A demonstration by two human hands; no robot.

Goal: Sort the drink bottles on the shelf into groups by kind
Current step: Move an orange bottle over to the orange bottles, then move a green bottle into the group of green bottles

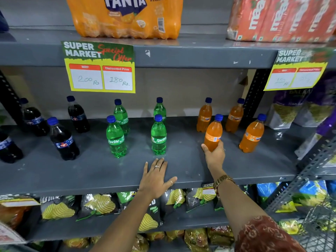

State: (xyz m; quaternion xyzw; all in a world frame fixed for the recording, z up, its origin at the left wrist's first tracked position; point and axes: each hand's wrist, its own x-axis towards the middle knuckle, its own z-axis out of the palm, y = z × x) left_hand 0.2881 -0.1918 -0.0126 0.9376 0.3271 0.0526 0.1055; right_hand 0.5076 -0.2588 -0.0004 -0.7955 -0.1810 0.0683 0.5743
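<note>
Grey metal shelving (181, 171) in a supermarket aisle, seen from above and in front. On the middle shelf stand 3 groups of small bottles, all blue-capped: dark cola bottles (63, 140) at left, 4 green Sprite bottles (158, 135) in the centre, and 4 orange Fanta bottles (251, 134) at right. The left hand (156, 176) lies flat on the shelf's front edge, fingers spread, just in front of the nearest Sprite bottle. The right hand (214, 153) is wrapped around the base of 1 Fanta bottle (213, 133), which tilts slightly; whether its base touches the shelf cannot be told. Offer cards (100, 68) hang from the upper shelf's edge, beneath a shrink-wrapped Fanta pack (125, 17) and a red Maaza pack (280, 19). Snack bags (98, 204) fill the lower shelves.
</note>
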